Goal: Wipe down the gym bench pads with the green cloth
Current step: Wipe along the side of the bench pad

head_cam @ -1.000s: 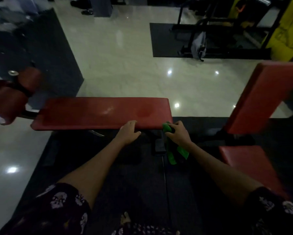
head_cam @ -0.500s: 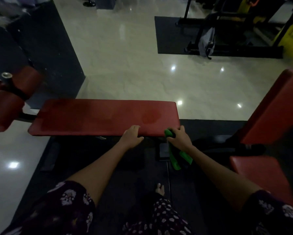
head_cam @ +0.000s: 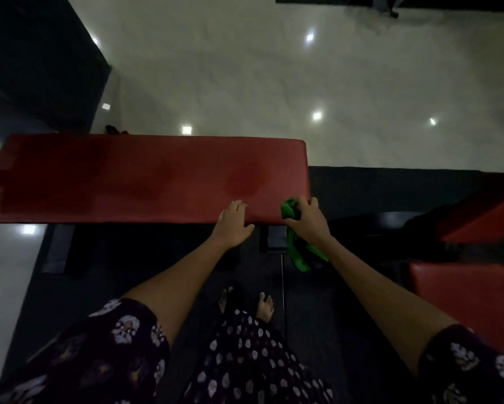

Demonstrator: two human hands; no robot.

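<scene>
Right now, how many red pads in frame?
3. The long flat pad lies across the middle, under both hands. An angled pad is cut off at the right edge. A smaller pad sits at lower right. More may lie outside the frame.

Red bench pad (head_cam: 145, 179) flat, darker damp patches; green cloth (head_cam: 291, 212) bunched at near right corner, tail hanging.

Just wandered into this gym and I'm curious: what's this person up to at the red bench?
A person is wiping down a long red bench pad. The right hand grips a bunched green cloth against the pad's near right corner, the cloth's tail hanging below. The left hand rests flat on the pad's near edge beside it.
</scene>
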